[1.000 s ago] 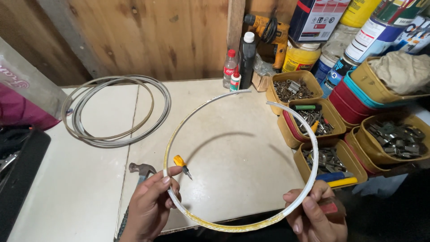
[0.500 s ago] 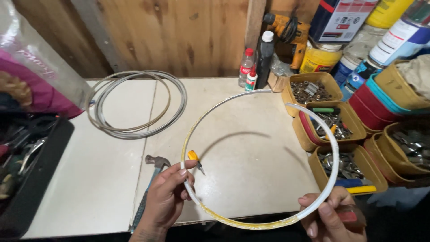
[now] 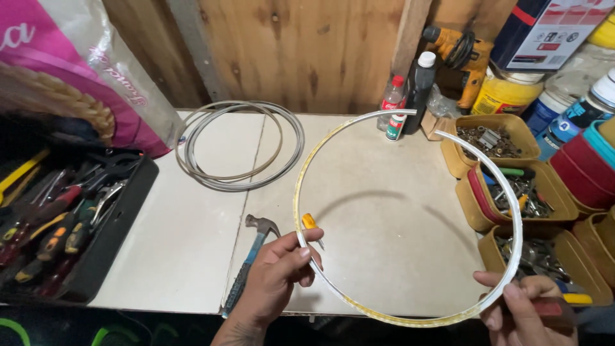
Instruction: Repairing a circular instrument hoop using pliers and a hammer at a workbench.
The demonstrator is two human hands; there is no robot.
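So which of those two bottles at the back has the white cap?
The taller black bottle; the small clear one beside it has a red cap and label.

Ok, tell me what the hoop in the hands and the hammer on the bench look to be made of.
Hoop: thin flat strip, glossy white with a yellowish inner face; it bends into a smooth ring, so likely plastic or coated metal.
Hammer: dull grey steel claw head; dark handle, seemingly rubber-gripped, though that is uncertain.

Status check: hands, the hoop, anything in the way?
Left hand and right hand both grip the white hoop, held above the bench. Hammer and small yellow tool lie beneath. Hoop's right side hangs over the screw tubs.
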